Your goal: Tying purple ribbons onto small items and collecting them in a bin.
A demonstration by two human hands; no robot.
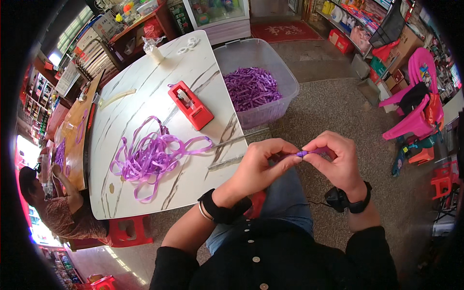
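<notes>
Purple ribbon piece (pixel 303 153) was held between both hands above the person's lap, clear of the surface. The left hand (pixel 263 162) had its fingers (pixel 289 162) pressed together on the near end of the piece, pinching it. The right hand (pixel 338 159) pinched the other end, its fingers (pixel 316 145) curled over the ribbon so that only a short length showed between the two grips. Both wrists carried dark bands.

Beyond the hands, a loose tangle of purple ribbon (pixel 152 154) lay on the white marbled surface (pixel 145 87). A red tape dispenser (pixel 190 104) stood just beyond the tangle. Beside the surface's far right edge, a clear plastic bin (pixel 285 77) held more purple ribbon pieces. At the far left, another person (pixel 53 203) sat at a wooden table.
</notes>
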